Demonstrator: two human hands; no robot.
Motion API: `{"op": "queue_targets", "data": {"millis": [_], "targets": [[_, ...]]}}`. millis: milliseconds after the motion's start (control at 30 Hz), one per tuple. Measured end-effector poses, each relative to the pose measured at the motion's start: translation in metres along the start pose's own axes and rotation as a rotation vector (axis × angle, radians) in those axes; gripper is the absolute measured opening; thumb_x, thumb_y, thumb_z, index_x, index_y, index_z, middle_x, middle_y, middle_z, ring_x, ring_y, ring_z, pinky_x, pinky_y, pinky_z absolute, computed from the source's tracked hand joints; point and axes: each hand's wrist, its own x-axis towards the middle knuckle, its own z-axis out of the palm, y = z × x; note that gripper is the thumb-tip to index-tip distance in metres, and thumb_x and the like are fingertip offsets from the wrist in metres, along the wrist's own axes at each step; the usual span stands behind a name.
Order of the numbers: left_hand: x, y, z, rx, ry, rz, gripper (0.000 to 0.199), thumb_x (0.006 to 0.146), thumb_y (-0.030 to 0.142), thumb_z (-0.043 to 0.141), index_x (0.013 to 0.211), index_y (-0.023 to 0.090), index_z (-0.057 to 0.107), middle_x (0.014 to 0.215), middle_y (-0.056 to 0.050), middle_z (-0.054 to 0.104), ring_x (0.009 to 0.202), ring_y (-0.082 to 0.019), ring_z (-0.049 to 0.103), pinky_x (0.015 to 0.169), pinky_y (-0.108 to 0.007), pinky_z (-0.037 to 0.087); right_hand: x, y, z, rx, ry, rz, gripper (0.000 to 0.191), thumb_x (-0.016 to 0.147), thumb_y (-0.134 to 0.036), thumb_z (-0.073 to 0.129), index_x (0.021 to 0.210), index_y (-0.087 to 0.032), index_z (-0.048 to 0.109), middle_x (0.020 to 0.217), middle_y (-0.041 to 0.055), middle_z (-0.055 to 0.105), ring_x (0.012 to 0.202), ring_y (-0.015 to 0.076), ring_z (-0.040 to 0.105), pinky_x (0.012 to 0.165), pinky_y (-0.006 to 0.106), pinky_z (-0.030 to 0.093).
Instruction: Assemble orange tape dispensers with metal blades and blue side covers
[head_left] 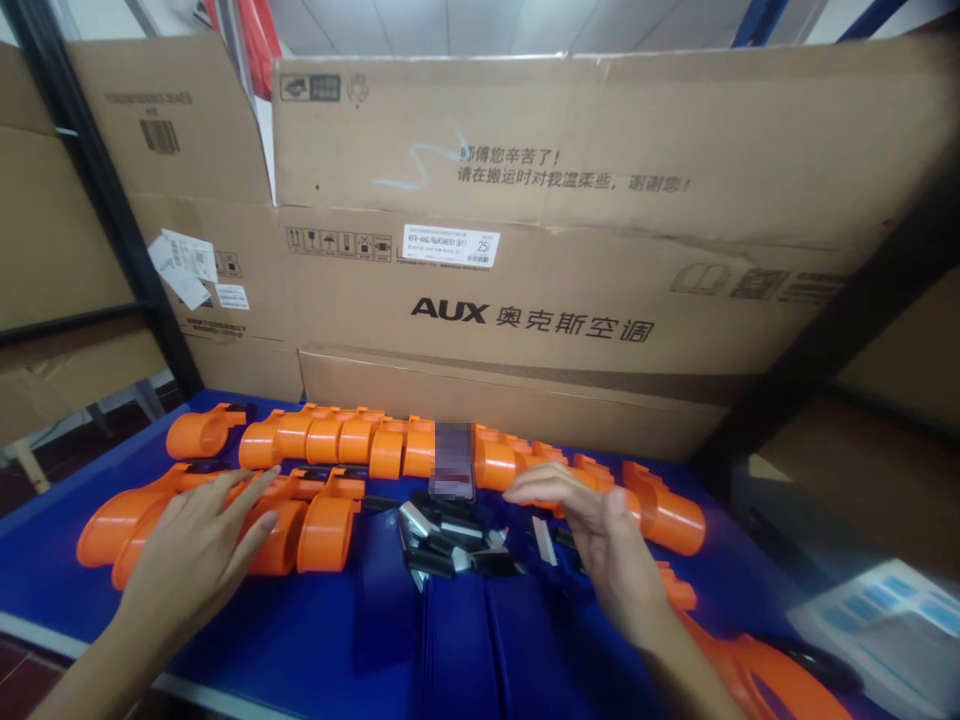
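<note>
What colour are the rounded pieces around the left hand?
The rounded pieces around the left hand are orange, shown best in the head view.

A blue table is under the fingers. Past them stands a brown cardboard wall with black writing. Black posts stand to their left and right. A white ceiling is high beyond them. Red floor shows low on their left.

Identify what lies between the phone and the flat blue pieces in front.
The head view shows a heap of black and silver pieces between the phone and flat blue pieces.
</note>
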Motion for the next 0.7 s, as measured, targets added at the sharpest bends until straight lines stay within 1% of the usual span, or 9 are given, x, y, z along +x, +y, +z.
{"op": "queue_targets", "data": {"millis": [100,200,267,333,433,500,567,633,700], "targets": [[-0.003,-0.004,0.008,-0.096,-0.014,0.034,0.052,0.099,0.046,0.043,0.14,0.019,0.059,0.125,-0.014,0.074,0.109,-0.035,0.068,0.096,-0.046,0.045,0.0,-0.001,0.0,-0.008,-0.006,0.016,0.083,0.103,-0.062,0.004,0.095,-0.028,0.079,0.1,0.0072,0.073,0.101,0.0291,0.065,0.095,0.042,0.046],[-0.008,-0.005,0.012,-0.128,-0.006,0.041,0.055,0.097,0.048,0.045,0.144,0.02,0.055,0.124,-0.013,0.075,0.108,-0.035,0.07,0.095,-0.046,0.048,0.0,-0.002,0.001,-0.022,-0.004,0.021,0.085,0.102,-0.064,0.002,0.096,-0.028,0.079,0.099,0.0074,0.073,0.098,0.0293,0.065,0.094,0.043,0.046],[-0.009,-0.008,0.01,-0.128,0.013,0.062,0.058,0.095,0.052,0.047,0.145,0.022,0.052,0.122,-0.012,0.075,0.106,-0.036,0.071,0.092,-0.045,0.05,0.0,-0.003,0.001,-0.026,-0.009,0.018,0.086,0.102,-0.064,0.001,0.096,-0.028,0.078,0.098,0.0077,0.073,0.097,0.0294,0.065,0.095,0.044,0.046],[-0.008,-0.013,0.002,-0.108,0.041,0.074,0.058,0.094,0.054,0.048,0.142,0.022,0.052,0.116,-0.012,0.077,0.103,-0.036,0.071,0.088,-0.044,0.052,0.0,-0.004,0.001,-0.022,-0.01,0.013,0.086,0.102,-0.064,0.001,0.096,-0.028,0.078,0.097,0.0078,0.072,0.097,0.0295,0.065,0.095,0.045,0.046],[-0.003,-0.022,-0.021,-0.045,0.1,0.068,0.055,0.094,0.058,0.045,0.137,0.024,0.054,0.11,-0.01,0.077,0.098,-0.037,0.07,0.085,-0.046,0.052,0.0,-0.003,0.001,-0.022,-0.006,-0.004,0.086,0.102,-0.065,0.001,0.097,-0.027,0.078,0.097,0.0079,0.072,0.096,0.0291,0.064,0.094,0.044,0.046],[0.003,-0.022,-0.039,-0.066,0.199,0.098,0.06,0.092,0.067,0.039,0.133,0.027,0.057,0.112,-0.01,0.076,0.1,-0.038,0.068,0.087,-0.05,0.051,0.0,-0.001,0.0,-0.022,-0.008,-0.018,0.083,0.103,-0.064,0.004,0.098,-0.027,0.078,0.097,0.0079,0.072,0.095,0.0287,0.065,0.093,0.044,0.046],[0.011,-0.014,-0.056,-0.185,0.323,0.145,0.062,0.09,0.071,0.038,0.129,0.028,0.061,0.112,-0.01,0.075,0.107,-0.039,0.067,0.095,-0.054,0.049,0.0,0.0,0.001,-0.018,-0.005,-0.039,0.075,0.105,-0.061,0.012,0.097,-0.026,0.078,0.096,0.0075,0.073,0.095,0.028,0.065,0.092,0.043,0.047],[0.021,0.005,-0.067,-0.32,0.414,0.208,0.058,0.09,0.067,0.044,0.127,0.028,0.065,0.117,-0.009,0.075,0.112,-0.039,0.067,0.102,-0.055,0.047,0.0,0.001,0.004,-0.028,0.004,-0.05,0.061,0.107,-0.056,0.025,0.097,-0.026,0.077,0.095,0.0064,0.074,0.094,0.0265,0.066,0.09,0.041,0.048],[0.033,0.035,-0.074,-0.416,0.458,0.302,0.039,0.086,0.045,0.063,0.121,0.027,0.069,0.117,-0.006,0.077,0.112,-0.036,0.069,0.102,-0.052,0.05,0.0,0.0,0.008,-0.069,-0.004,-0.013,0.044,0.106,-0.05,0.039,0.103,-0.026,0.076,0.096,0.005,0.075,0.093,0.025,0.067,0.089,0.039,0.049]]}}
